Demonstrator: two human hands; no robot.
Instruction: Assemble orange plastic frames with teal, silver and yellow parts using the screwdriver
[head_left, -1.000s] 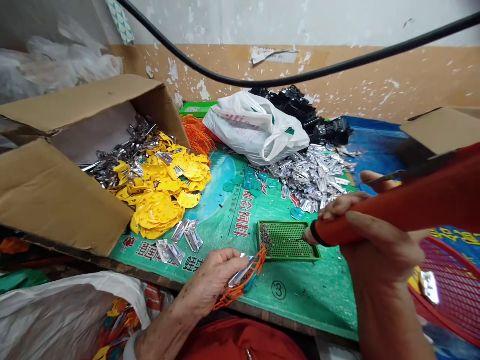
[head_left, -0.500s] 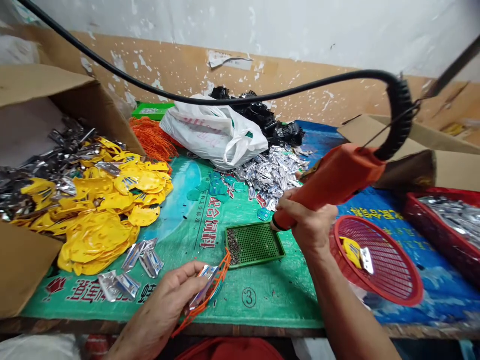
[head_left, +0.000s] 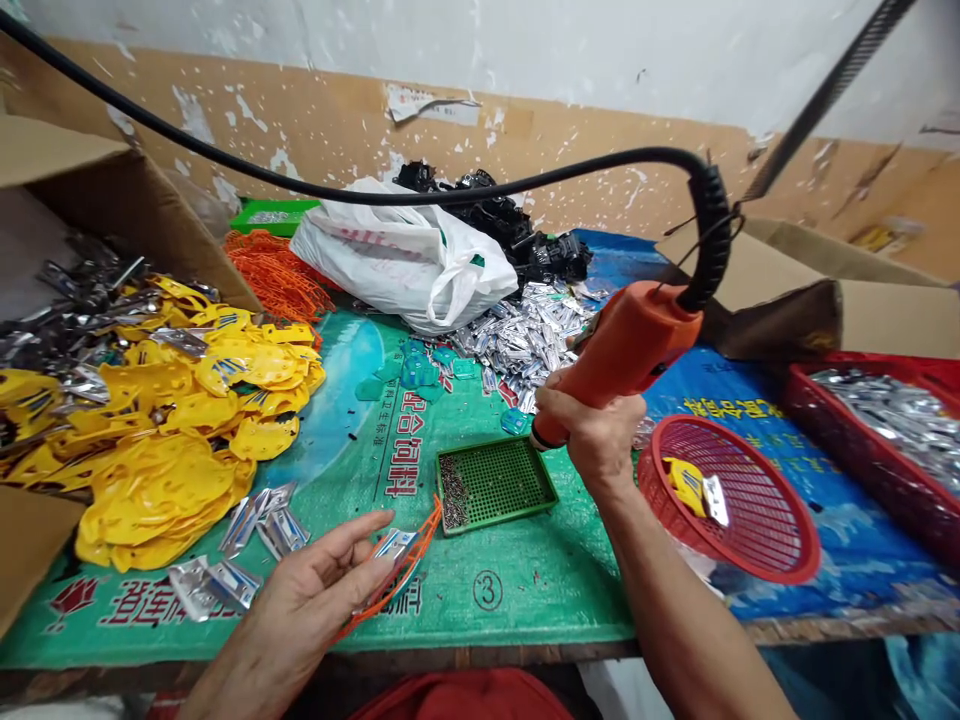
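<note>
Near the front edge, my left hand (head_left: 330,580) pinches a small silver piece with blue stripes (head_left: 393,546) and an orange netted piece (head_left: 420,552) between thumb and fingers; its index finger is stretched out. My right hand (head_left: 600,430) is wrapped round an orange power tool (head_left: 626,345) hanging from a black cable, its tip pointing down to the left. Just left of that tip lies a green perforated tray (head_left: 502,522) with small screws (head_left: 453,490) heaped at its left end. The orange piece reaches the tray's left edge.
Yellow pieces (head_left: 165,490) and dark metal parts (head_left: 97,290) spill from a cardboard box (head_left: 150,215) at left. Behind are a white bag (head_left: 397,260) and silver pieces (head_left: 532,330). A red basket (head_left: 802,550) and red crate (head_left: 840,440) stand at right.
The view has shifted slightly, moving most things left. My left index finger has lifted off the silver piece and stretched out. The orange tool is still in my right hand, held more upright.
</note>
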